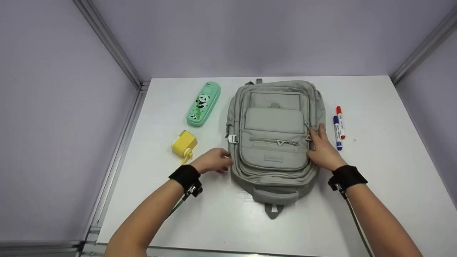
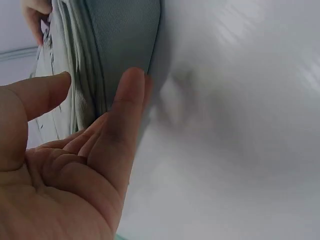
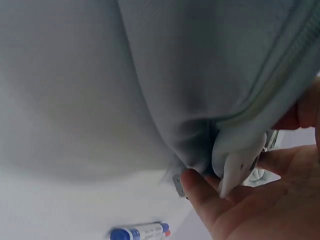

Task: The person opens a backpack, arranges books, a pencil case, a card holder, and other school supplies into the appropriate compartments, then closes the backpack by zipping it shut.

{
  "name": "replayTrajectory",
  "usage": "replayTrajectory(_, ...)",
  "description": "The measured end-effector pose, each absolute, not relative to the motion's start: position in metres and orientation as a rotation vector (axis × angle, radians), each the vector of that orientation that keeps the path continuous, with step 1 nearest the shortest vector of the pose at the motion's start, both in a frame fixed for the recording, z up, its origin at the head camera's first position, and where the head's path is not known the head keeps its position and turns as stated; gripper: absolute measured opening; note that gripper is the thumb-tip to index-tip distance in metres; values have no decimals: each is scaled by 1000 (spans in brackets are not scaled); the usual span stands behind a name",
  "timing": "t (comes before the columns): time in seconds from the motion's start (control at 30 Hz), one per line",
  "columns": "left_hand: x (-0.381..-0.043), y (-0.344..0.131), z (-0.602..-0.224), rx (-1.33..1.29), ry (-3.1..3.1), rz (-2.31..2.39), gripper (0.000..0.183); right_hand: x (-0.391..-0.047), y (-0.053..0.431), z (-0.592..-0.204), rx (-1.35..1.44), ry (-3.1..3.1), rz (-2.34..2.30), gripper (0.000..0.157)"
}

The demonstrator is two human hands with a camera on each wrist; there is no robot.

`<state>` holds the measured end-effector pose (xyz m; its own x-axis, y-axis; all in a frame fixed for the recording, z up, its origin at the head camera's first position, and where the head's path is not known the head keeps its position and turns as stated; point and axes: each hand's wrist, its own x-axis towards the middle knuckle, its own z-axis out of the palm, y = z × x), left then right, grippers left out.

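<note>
A grey backpack (image 1: 275,119) lies front side up on the white table, its top handle (image 1: 275,195) toward me. My left hand (image 1: 213,160) is at the backpack's left side, below the white buckle (image 1: 232,139). In the left wrist view its thumb stands apart from the long, nearly straight fingers (image 2: 129,95), whose tips are beside the grey fabric. My right hand (image 1: 324,151) grips the right side of the backpack, thumb and a finger over the front edge. Other fingers (image 3: 200,192) reach down beside a pale strap tab (image 3: 232,172) in the right wrist view.
A green panda pencil case (image 1: 203,104) lies left of the backpack, with a yellow bottle-like thing (image 1: 184,143) nearer me. A blue marker (image 1: 337,132) and a red marker (image 1: 340,122) lie to the right. Panels surround the table on three sides.
</note>
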<state>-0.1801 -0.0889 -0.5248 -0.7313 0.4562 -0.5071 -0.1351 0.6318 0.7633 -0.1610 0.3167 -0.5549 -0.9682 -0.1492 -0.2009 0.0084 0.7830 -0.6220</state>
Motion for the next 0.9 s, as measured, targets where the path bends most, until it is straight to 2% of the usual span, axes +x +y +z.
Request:
replayTrajectory(0.23, -216, -89, -523, 373, 2564, 791, 42, -165, 316, -531, -137, 2741, -834, 75)
replayTrajectory(0.53, -243, -77, -549, 414, 2864, 462, 36, -173, 284, -496, -126, 2912, -576, 58)
replayTrajectory(0.9, -251, -63, -559, 429, 2974, 397, 18, -195, 200, -469, -611, 2947, -339, 49)
